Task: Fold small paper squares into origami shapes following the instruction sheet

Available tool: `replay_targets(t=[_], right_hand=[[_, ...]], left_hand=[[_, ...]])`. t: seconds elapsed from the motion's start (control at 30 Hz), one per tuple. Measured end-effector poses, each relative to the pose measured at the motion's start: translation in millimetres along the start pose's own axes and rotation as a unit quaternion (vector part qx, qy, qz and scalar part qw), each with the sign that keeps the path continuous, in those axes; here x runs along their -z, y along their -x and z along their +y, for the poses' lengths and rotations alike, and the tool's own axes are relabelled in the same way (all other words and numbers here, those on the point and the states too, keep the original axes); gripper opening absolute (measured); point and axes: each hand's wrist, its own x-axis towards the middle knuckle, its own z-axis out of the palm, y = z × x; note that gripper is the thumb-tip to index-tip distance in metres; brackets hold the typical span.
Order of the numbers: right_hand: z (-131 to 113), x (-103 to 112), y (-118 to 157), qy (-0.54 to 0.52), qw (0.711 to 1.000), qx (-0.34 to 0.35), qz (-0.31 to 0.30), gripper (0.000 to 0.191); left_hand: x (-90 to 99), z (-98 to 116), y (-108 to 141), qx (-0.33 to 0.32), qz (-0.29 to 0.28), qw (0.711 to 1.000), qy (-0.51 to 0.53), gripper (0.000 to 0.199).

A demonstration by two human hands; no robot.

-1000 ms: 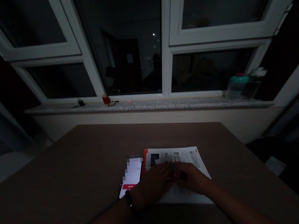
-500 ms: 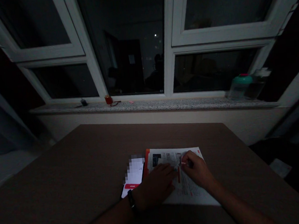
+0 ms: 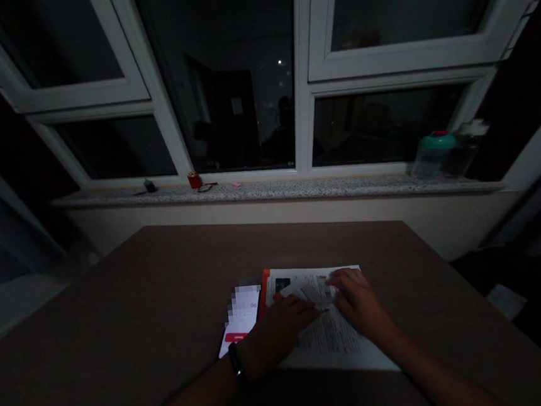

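Note:
A printed booklet (image 3: 330, 343) with an orange left edge lies on the table, dim in the low light. My left hand (image 3: 290, 320) reaches over its left half, fingers pressed together and pointing right. At those fingers is a small pale piece (image 3: 303, 290), sheet-like and with an orange corner; its exact kind is too dark to tell. My right hand (image 3: 358, 299) rests over the booklet's right side. Its fingers are bent slightly and apart, with nothing visible in them. A phone (image 3: 242, 313) with a lit screen lies left of the booklet, partly behind my left wrist.
The wooden table (image 3: 199, 253) stands before a speckled windowsill (image 3: 269, 190). On the sill are a small red item (image 3: 194, 180), a dark small item (image 3: 149, 186) and a teal-lidded container (image 3: 434, 154). A dark wristband (image 3: 237, 362) circles my left wrist.
My right hand has gone from a pinch to loosened fingers. The pale piece's orange part has shifted from between the hands to above my left hand. The digits on the phone screen have changed.

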Motion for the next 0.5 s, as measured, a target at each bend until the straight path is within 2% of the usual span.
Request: replay_targets(t=[0.13,0.33,0.5], right_hand=[[-8.2,1.3,1.0,0.005,0.996,0.056,-0.07,0.045],[-12.4,6.3,1.2,0.006,0.99,0.076,-0.115,0.038],[-23.2,7.2,3.7,-0.048,0.978,0.119,-0.163,0.037]], left_hand=[[0.9,4.8,1.0,0.015,0.001,1.0,-0.001,0.053],[6.6,8.0,-1.8,0.02,0.032,0.999,-0.016,0.042],[7.0,6.2,-2.7,0.07,0.026,0.997,-0.014,0.03]])
